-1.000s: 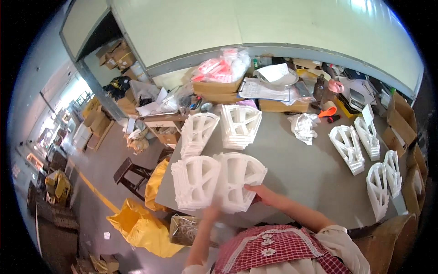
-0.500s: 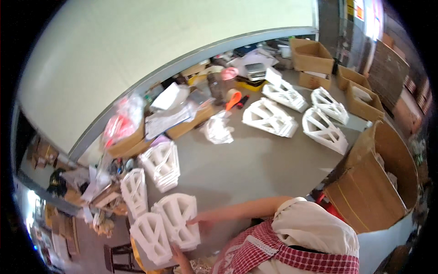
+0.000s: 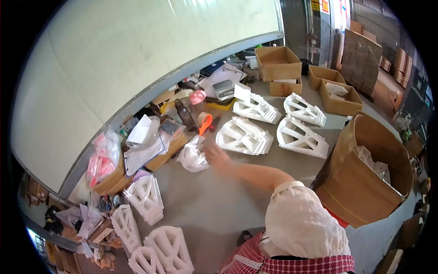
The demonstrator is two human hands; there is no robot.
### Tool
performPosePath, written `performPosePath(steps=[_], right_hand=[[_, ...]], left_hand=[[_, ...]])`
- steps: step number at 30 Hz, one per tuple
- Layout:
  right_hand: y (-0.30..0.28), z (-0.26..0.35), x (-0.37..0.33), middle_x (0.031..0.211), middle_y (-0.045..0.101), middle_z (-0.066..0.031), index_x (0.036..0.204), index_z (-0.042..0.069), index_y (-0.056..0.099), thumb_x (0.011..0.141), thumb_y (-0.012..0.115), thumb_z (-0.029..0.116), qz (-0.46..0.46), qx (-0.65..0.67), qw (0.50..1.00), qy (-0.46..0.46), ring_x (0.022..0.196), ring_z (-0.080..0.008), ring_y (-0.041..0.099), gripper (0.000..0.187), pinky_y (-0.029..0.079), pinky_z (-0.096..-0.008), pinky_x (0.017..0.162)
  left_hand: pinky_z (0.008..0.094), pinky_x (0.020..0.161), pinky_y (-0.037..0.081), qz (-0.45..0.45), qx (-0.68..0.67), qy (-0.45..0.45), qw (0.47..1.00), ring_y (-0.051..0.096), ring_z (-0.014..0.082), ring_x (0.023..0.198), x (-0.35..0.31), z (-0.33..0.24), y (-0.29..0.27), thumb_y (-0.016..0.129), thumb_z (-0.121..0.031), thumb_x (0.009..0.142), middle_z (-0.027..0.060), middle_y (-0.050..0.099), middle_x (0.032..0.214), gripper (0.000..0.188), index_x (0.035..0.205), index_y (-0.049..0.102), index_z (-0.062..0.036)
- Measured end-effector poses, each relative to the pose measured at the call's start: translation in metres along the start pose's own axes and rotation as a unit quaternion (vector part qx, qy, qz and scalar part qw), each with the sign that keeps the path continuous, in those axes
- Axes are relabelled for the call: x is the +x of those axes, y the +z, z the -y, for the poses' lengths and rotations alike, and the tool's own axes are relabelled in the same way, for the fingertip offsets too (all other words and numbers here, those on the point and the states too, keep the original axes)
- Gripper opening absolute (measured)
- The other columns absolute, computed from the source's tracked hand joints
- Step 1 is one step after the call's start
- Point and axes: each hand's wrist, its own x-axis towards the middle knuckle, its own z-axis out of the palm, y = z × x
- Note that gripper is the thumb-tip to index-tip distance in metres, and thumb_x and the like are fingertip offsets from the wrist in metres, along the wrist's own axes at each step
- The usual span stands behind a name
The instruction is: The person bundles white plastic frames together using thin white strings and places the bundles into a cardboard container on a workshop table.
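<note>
Midway over the counter (image 3: 210,201), my blurred right hand (image 3: 216,156), its grip unreadable, hovers between crumpled plastic (image 3: 191,158) at left and stacked white frames (image 3: 244,136) at right, my left hand unseen.

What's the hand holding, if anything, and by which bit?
Can't tell: the right hand is blurred beside the crumpled white bag. The left hand is out of view.

Big pale wall (image 3: 137,68) – grey bar (image 3: 228,50) along its bottom. Grey table (image 3: 214,196) in front. Grey floor (image 3: 385,228) low at right. Bright light (image 3: 336,20) far back – top right.
</note>
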Motion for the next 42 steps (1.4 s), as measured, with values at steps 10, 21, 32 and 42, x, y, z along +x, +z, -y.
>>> performPosePath(steps=[10,21,32,42], right_hand=[[0.042,-0.067,-0.019,0.161,0.012,-0.0100,0.149,0.019,0.037,0.090,0.056,0.027,0.138,0.011,0.989,-0.051,0.141,-0.0469,0.025,0.063,0.028,-0.0788,0.100],[0.082,-0.113,-0.010,0.161,0.013,-0.0072,0.154,0.020,0.023,0.093,0.050,0.036,0.187,0.112,0.974,0.062,0.142,-0.0449,0.022,0.069,0.019,-0.0802,0.102],[0.043,-0.020,0.074,0.157,0.016,-0.0245,0.147,0.013,0.039,0.088,0.060,0.040,0.010,0.253,0.967,0.005,0.145,-0.0496,0.006,0.069,0.003,-0.0659,0.114],[0.054,0.118,0.133,0.155,0.026,-0.0225,0.152,0.013,0.027,0.093,0.047,0.054,0.033,0.426,0.895,0.126,0.143,-0.0489,0.018,0.074,0.007,-0.0686,0.111]], left_hand=[[0.0594,0.109,0.024,-0.024,0.077,0.014,0.997,0.026,0.0379,0.139,-0.019,0.002,0.001,0.045,-0.039,0.100,0.0186,0.033,0.151,0.056,0.148,0.034,-0.0133],[0.0682,0.110,0.017,-0.038,0.140,0.025,0.989,0.017,0.0401,0.145,-0.058,0.022,-0.010,0.042,-0.039,0.101,0.0170,0.028,0.156,0.053,0.151,0.034,-0.0222],[0.0747,0.106,0.016,-0.031,0.365,0.044,0.929,0.029,0.0434,0.139,-0.084,0.013,-0.003,0.044,-0.025,0.100,0.0214,0.041,0.146,0.042,0.137,0.049,-0.0070],[0.0461,0.109,0.033,-0.155,0.197,-0.202,0.947,0.023,0.0414,0.140,-0.063,-0.015,0.042,0.028,-0.049,0.103,0.0251,0.003,0.157,0.070,0.155,0.010,-0.0059]])
